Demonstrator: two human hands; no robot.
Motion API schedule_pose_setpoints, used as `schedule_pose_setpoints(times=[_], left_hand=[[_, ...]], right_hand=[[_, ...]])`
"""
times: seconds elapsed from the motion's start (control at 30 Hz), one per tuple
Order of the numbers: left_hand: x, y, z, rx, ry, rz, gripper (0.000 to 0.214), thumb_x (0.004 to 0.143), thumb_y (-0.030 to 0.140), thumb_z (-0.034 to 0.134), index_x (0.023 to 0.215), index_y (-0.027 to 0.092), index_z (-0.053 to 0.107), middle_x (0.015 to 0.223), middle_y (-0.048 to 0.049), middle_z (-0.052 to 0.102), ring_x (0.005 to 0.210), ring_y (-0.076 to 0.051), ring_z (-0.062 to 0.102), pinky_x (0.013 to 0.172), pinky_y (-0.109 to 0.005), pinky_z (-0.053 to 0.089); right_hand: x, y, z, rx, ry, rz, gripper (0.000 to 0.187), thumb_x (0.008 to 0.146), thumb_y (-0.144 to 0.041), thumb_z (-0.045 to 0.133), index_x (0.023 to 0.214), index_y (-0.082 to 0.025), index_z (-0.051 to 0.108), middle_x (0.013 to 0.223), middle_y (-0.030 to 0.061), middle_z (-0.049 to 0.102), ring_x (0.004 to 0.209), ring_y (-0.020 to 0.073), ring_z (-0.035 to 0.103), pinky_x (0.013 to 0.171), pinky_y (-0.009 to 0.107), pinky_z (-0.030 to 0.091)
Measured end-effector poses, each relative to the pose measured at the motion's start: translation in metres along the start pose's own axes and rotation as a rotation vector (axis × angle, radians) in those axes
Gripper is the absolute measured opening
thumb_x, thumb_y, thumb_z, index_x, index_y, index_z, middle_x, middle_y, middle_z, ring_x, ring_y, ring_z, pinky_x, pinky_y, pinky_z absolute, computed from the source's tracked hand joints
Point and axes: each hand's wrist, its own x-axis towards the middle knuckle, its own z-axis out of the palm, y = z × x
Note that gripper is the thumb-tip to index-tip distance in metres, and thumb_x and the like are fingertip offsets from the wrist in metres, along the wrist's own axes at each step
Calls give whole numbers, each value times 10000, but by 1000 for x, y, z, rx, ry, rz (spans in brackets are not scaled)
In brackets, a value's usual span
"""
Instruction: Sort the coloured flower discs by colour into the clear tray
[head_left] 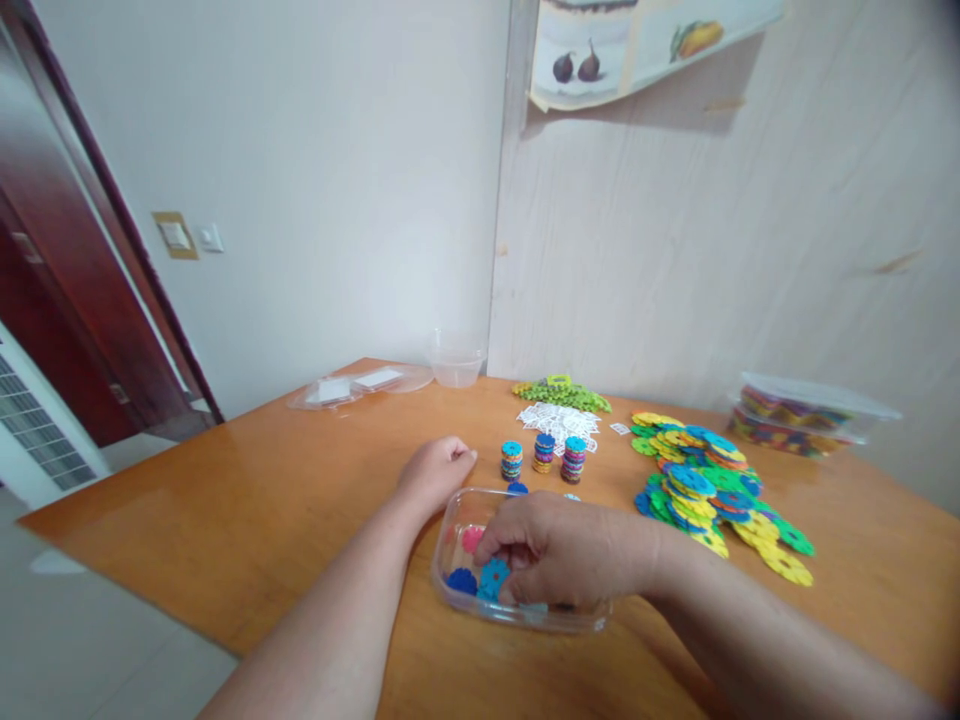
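My right hand (559, 550) reaches into a clear plastic box (525, 618), its fingers curled and its thumb and forefinger at a light-blue notched disc (493, 578). A dark-blue disc (461, 581) and a pink disc (472, 539) lie in the box beside it; my hand hides the rest of the inside. Beyond the box's left corner, my left hand (437, 470) rests on the table as a loose fist, with nothing showing in it. Three short stacks of coloured discs, the left stack (511, 461), middle stack (544, 453) and right stack (574, 460), stand behind the box.
A blue disc (517, 489) lies just behind the box. White pieces (559, 425) and green pieces (562, 395) are heaped farther back. Large coloured discs (709, 490) spread at right, near filled clear boxes (799, 415). Lids (330, 392) and a clear tub (457, 360) sit near the wall.
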Motion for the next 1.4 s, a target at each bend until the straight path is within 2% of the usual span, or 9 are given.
schedule_pose_setpoints(times=[0.23, 0.4, 0.47, 0.57, 0.63, 0.7, 0.93, 1.13, 1.4], left_hand=[[0, 0, 0, -5, 10, 19, 313, 811, 481, 520, 818, 209, 674, 707, -14, 686, 627, -146, 578, 526, -225, 318], [0, -1, 1, -15, 11, 11, 324, 808, 485, 520, 814, 199, 672, 689, -15, 678, 612, -142, 566, 521, -226, 310], [0, -1, 1, -17, 17, 27, 323, 811, 483, 514, 780, 195, 656, 679, -12, 671, 608, -140, 560, 520, -226, 305], [0, -2, -1, -20, 21, 70, 325, 814, 478, 509, 718, 190, 627, 661, -7, 657, 605, -138, 552, 522, -228, 303], [0, -1, -2, -20, 12, 74, 322, 813, 471, 508, 702, 191, 621, 652, -4, 651, 606, -140, 552, 523, -231, 303], [-1, -1, -3, -25, 1, 62, 321, 813, 472, 504, 708, 194, 623, 651, 0, 649, 610, -144, 558, 523, -233, 303], [0, -1, -5, -22, -3, 47, 360, 812, 522, 496, 724, 195, 617, 629, 14, 621, 621, -153, 559, 545, -233, 325], [1, -2, -7, 2, -12, 65, 403, 821, 553, 469, 693, 188, 582, 597, 17, 589, 587, -147, 541, 534, -231, 318], [-1, 4, -9, 2, -16, 34, 373, 808, 534, 489, 722, 190, 608, 606, 12, 615, 603, -155, 567, 546, -229, 341]], right_hand=[[1, 6, 5, 88, -22, 16, 281, 724, -133, 549, 959, -191, 691, 696, -47, 568, 584, 71, 466, 487, 169, 310], [-1, 8, 4, 97, 41, 6, 311, 772, -128, 506, 1013, -206, 685, 787, -24, 640, 653, 88, 527, 557, 179, 364], [-5, 8, -3, 134, 106, 12, 279, 798, -152, 507, 1009, -207, 680, 804, -17, 658, 676, 97, 544, 588, 190, 386], [-17, 10, -22, 165, 308, 86, 213, 822, -211, 526, 980, -197, 667, 784, -9, 653, 682, 110, 549, 600, 206, 403], [-28, 16, -35, 115, 441, 155, 175, 828, -245, 533, 936, -188, 658, 760, -7, 634, 675, 115, 543, 583, 211, 397], [-38, 26, -45, 15, 478, 230, 145, 825, -256, 530, 875, -187, 648, 731, -11, 616, 656, 115, 530, 554, 212, 378], [-39, 74, -42, -275, 249, 529, 121, 738, -226, 566, 815, -200, 656, 767, 2, 665, 676, 133, 560, 538, 225, 324], [-27, 88, -31, -274, 224, 549, 276, 674, -419, 672, 838, -198, 688, 862, 37, 697, 733, 172, 600, 537, 239, 343], [-25, 83, -28, -280, 208, 546, 194, 685, -329, 648, 795, -175, 692, 814, 59, 679, 685, 172, 573, 517, 246, 323]])
